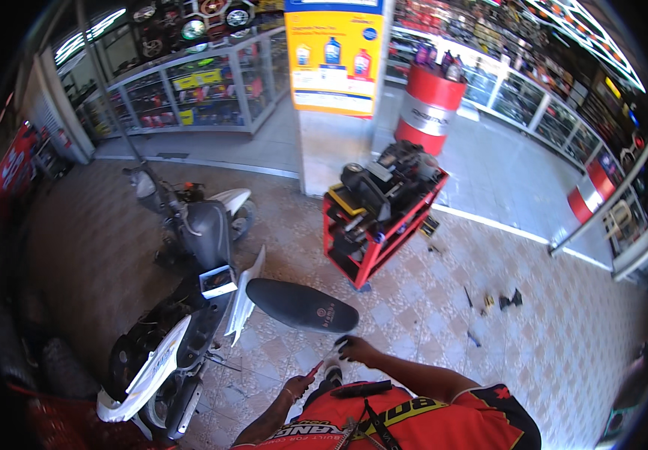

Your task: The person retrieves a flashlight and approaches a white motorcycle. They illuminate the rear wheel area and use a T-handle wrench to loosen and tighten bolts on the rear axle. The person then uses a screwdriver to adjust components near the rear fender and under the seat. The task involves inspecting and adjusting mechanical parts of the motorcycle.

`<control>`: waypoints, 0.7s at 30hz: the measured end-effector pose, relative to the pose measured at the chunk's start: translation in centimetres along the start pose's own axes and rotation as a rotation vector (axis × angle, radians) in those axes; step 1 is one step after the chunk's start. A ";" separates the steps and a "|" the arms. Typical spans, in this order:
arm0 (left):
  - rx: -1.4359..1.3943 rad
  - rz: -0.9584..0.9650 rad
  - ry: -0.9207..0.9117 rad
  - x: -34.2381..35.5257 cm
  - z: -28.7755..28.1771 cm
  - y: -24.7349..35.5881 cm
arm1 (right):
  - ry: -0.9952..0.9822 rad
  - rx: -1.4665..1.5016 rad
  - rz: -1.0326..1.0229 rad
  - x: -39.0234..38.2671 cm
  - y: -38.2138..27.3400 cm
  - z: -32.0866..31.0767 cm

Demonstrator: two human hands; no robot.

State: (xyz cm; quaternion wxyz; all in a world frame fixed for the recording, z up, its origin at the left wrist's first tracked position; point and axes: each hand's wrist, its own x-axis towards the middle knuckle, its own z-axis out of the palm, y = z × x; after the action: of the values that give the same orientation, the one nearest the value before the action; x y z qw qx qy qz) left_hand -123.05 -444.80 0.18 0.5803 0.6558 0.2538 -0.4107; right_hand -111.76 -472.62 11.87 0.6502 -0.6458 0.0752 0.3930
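Note:
Low in the view, my left hand (298,385) is closed around a slim red-handled tool (315,370), its tip pointing up toward my other hand; the exact kind is too small to tell. My right hand (359,351) has curled fingers just below the rounded end of a black motorcycle seat (301,306). What those fingers hold, if anything, I cannot make out. The seat lies off the motorcycle, beside a white body panel (246,294). To the left stands the partly stripped motorcycle (208,229), with a small white open box (217,282) on its frame.
A red tool cart (361,262) loaded with dark parts and tools stands ahead. Behind it rise a pillar (331,146) with a yellow poster and a red drum (426,109). Small dark parts (511,298) lie on the tiled floor at right. Glass display cases (189,94) line the back.

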 end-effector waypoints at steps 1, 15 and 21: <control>-0.014 -0.018 0.000 -0.2 -0.2 0.3 | -0.058 -0.061 0.010 0.8 0.5 1.3; -0.021 0.009 0.092 -1.1 -2.5 -0.4 | -0.328 -0.901 -0.290 6.1 -6.2 6.6; -0.024 0.026 0.159 -1.6 -1.4 -0.1 | -0.453 -1.074 -0.441 7.9 -5.7 6.1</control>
State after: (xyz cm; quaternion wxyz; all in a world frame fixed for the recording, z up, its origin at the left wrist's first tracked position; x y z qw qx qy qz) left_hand -123.62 -443.15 1.43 0.5714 0.6827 0.2953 -0.3469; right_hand -105.41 -463.10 12.51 0.3004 -0.7835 -0.4079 0.3598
